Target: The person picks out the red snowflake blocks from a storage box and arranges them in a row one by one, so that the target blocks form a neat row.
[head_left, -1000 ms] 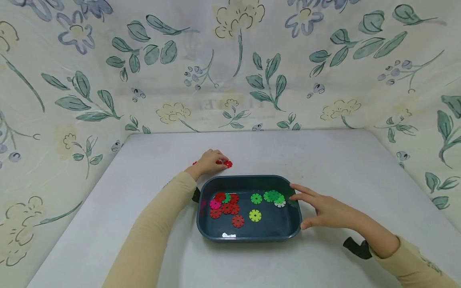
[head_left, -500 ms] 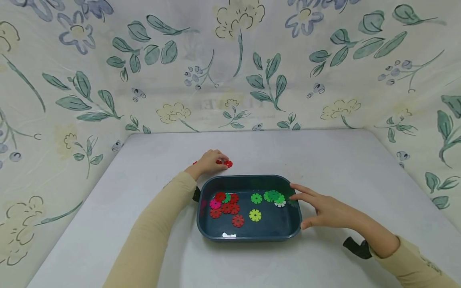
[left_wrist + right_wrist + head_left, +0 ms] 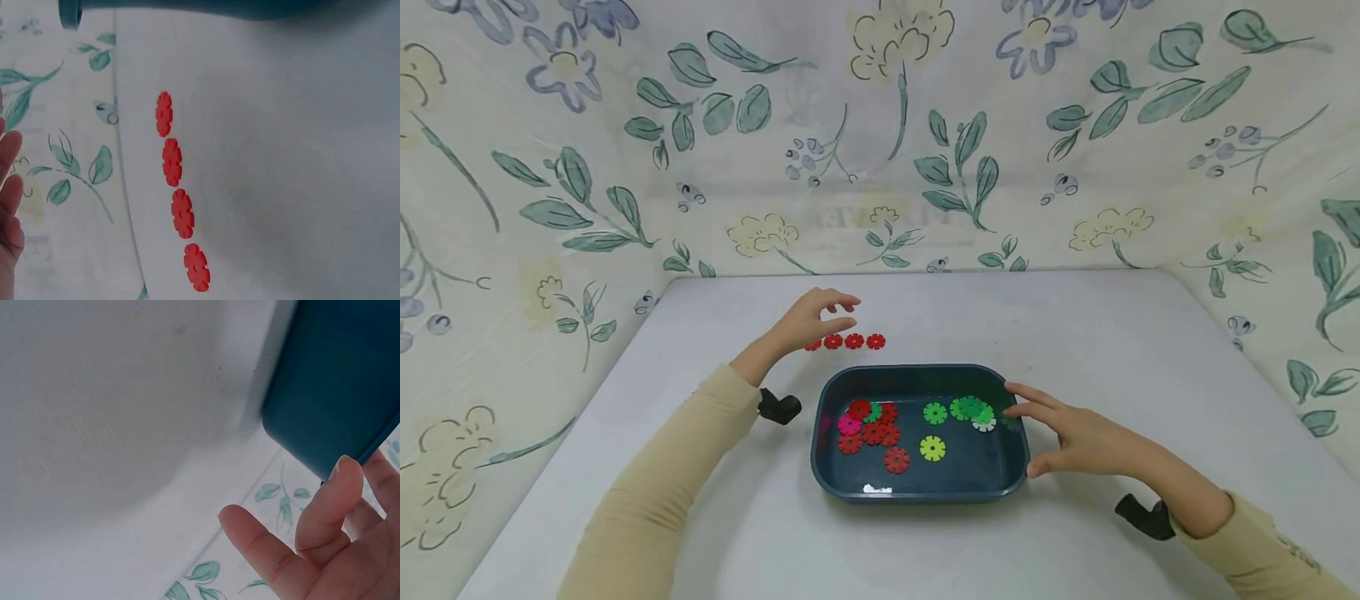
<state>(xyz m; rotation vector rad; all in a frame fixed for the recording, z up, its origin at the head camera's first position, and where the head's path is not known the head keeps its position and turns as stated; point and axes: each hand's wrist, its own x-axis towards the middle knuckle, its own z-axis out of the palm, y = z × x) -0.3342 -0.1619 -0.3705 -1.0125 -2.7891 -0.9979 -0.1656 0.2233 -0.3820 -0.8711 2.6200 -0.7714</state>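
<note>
A row of several red notched flower discs (image 3: 854, 341) lies on the table behind the tray. Over the row's left end hovers my left hand (image 3: 801, 323), fingers extended and apart from the thumb, holding nothing; the left wrist view shows the same flower discs (image 3: 182, 213) lying flat. The dark blue tray (image 3: 925, 483) holds red discs (image 3: 896, 460) and a pink disc (image 3: 849, 424) on its left. Green discs (image 3: 935, 413), a yellow-green disc (image 3: 932, 448) and a partly covered white disc (image 3: 984, 425) lie on its right. My right hand (image 3: 1086, 437) rests spread against the tray's right end.
The white table (image 3: 1060, 325) meets a floral cloth (image 3: 850, 200) at its back and sides. A black wrist mount (image 3: 780, 407) hangs below the left sleeve, left of the tray, and another black mount (image 3: 1144, 517) sits at the right wrist.
My left hand has let go at the red row and risen back and to the left, uncovering the red discs. The right hand and the tray stay put.
</note>
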